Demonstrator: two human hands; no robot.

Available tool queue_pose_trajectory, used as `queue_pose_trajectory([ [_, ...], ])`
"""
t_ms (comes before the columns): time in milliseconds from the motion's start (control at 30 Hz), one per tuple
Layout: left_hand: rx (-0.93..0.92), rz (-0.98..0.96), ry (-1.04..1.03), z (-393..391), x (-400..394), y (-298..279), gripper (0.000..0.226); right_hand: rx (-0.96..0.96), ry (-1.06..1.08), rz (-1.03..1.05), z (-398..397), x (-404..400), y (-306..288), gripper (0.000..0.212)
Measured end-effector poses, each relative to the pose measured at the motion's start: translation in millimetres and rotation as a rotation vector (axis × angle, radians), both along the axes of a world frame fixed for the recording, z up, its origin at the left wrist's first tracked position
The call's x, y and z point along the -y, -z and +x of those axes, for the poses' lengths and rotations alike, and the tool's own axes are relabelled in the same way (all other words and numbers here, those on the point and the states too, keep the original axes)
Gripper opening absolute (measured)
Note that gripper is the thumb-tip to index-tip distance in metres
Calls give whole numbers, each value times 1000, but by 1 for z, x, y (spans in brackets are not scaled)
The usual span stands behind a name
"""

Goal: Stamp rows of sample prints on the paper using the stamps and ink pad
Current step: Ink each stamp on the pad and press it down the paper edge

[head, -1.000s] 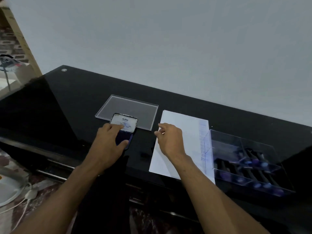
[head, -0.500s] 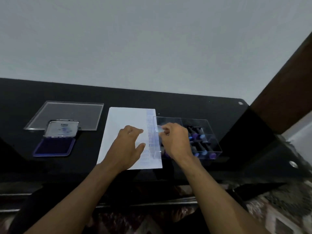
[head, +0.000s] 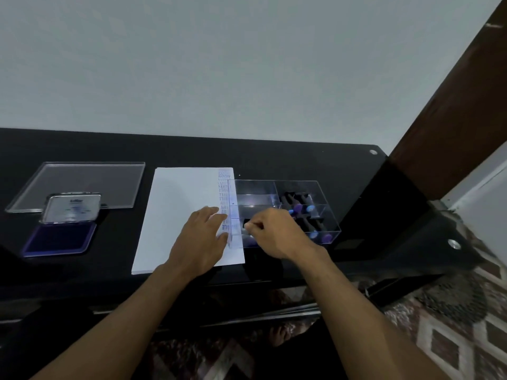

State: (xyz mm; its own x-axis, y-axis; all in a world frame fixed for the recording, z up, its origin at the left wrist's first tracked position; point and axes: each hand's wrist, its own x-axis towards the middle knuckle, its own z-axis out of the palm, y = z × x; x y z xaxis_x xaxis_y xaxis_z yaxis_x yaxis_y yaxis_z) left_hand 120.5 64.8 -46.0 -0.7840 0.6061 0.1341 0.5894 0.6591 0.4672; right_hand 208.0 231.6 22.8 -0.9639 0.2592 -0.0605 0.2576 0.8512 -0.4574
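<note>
The white paper (head: 181,215) is laid flat on the black glossy surface (head: 274,160), with one column of blue sample prints (head: 223,193) along its right edge, between the opened ink pad (head: 59,238) on the left and the clear divided box (head: 285,209) of stamps (head: 297,205) touching it on the right. The paper is pressed by the left hand (head: 201,239) with straight fingers, while a small thing, too little to be named, is pinched by the curled fingers of the right hand (head: 274,233) at the box's near left compartment. Compared with half a second ago, the right hand is found lower in the box, and the left hand is kept on the paper.
</note>
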Motion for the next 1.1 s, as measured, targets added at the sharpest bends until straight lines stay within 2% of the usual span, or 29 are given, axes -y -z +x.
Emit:
queue_pose_trajectory([
  [167,-62,30,13,-1,4,14,38,206,-82,33,-7,1,-11,42],
  [300,-81,46,21,-3,5,19,42,254,-83,17,-13,0,-13,42],
  [433,-96,39,21,-5,5,23,38,163,-8,7,-10,3,-9,37],
  [733,-92,30,6,-5,3,25,39,-138,173,-67,-6,6,5,9],
  [867,-92,21,4,-7,3,26,41,-203,200,-13,0,8,8,16],
  [1100,-87,11,9,-7,3,25,42,-322,166,49,5,11,11,7],
])
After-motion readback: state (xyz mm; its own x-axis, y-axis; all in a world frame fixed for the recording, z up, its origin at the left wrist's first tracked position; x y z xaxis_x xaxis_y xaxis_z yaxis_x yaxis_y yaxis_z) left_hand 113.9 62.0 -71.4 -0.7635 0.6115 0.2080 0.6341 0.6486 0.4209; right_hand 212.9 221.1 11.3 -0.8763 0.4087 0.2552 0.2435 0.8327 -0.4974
